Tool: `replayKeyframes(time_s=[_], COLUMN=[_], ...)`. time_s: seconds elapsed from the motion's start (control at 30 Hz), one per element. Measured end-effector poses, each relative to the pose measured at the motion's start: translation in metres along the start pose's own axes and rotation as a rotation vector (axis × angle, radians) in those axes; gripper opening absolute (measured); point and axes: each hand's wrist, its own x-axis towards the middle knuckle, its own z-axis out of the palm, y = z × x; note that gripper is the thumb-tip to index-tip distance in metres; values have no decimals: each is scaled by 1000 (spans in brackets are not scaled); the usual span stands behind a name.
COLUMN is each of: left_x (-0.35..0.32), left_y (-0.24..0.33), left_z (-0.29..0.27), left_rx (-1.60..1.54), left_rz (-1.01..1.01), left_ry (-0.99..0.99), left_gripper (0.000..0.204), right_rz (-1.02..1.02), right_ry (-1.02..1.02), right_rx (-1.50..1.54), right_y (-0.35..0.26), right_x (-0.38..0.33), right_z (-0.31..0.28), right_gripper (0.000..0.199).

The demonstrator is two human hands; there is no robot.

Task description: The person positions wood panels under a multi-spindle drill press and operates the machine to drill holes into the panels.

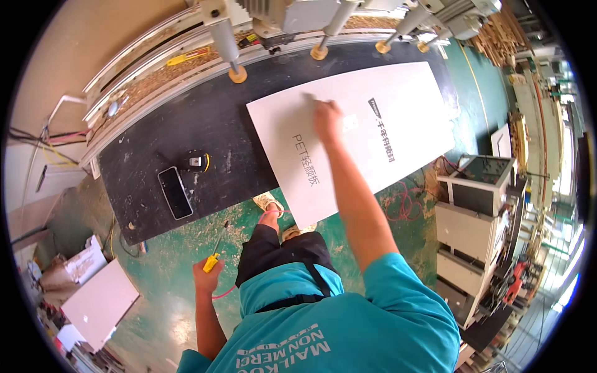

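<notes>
head view looks down on a white panel (367,133) lying flat and skewed on a black desk (168,133), its near corner jutting past the desk's front edge above the feet. the right hand (328,119) rests on the panel near its far-left part, fingers curled down on the surface; whether it pinches anything i cannot tell. the left hand (207,273) hangs low beside the hip, closed around a yellow-handled tool (214,255) with a thin dark shaft pointing up and a pink hose (225,292) trailing from it. on the desk left of the panel lie a dark phone (175,193) and, just beyond it, a small black-and-yellow tape measure (197,162), both well apart from the panel. along the desk's far edge runs a machine gantry (292,15) with grey posts ending in tan round feet (237,74), close to the panel's far edge. the floor (174,292) is green and dusted with sawdust. a grey cabinet (472,205) stands to the right, with red cable (404,205) coiled on the floor between it and the desk. white boards (99,301) lean at lower left. open desk lies left of the panel; the right side is tight.
</notes>
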Motion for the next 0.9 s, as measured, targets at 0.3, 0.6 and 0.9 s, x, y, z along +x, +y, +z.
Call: replayKeyframes(time_s=[0.3, 0.6, 0.9], left_x=[-84, -152, -182], left_y=[-8, -36, -26], left_z=[22, 115, 187], left_rx=[-99, 38, 206], left_rz=[-40, -44, -24], left_ry=[203, 266, 171], left_gripper=[30, 30, 46], right_rz=[-646, -820, 58], right_ry=[-446, -1362, -276], right_rx=[-223, -151, 429], right_y=[-135, -38, 106], right_x=[35, -277, -263], right_z=[33, -85, -199], right_gripper=[22, 25, 15])
